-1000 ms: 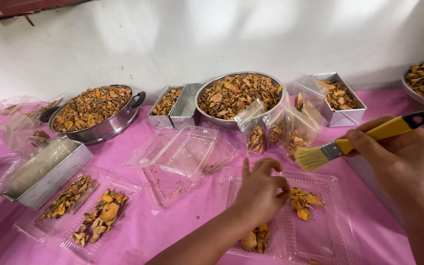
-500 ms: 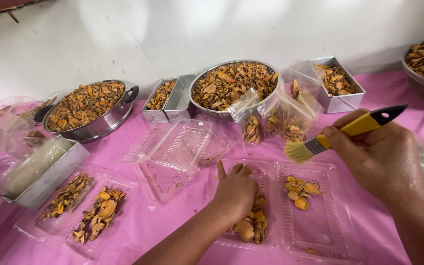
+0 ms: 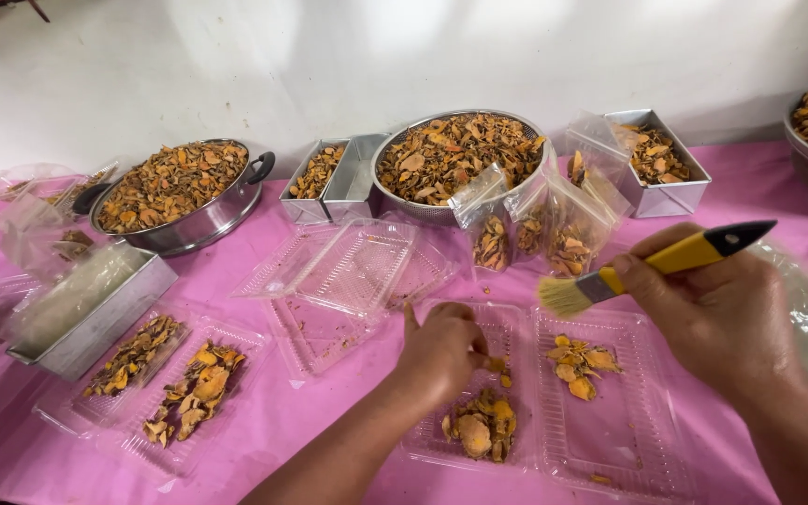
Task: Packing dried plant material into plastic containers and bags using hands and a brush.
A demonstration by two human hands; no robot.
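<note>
The left hand (image 3: 441, 351) pinched a dried slice (image 3: 496, 364) over the clear tray (image 3: 642, 463); the right hand (image 3: 717, 309), at three o'clock, gripped the brush (image 3: 652, 266); light strokes would suit best

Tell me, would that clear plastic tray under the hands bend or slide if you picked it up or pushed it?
The clear hinged tray looks thin, so it would probably flex if lifted by one edge. It holds only small heaps of orange dried pieces, so it likely weighs little and may slide on the pink cloth. The left hand rests inside it, perhaps steadying it.

White wall (image 3: 236, 56) — pink-covered table (image 3: 759, 168)
</note>
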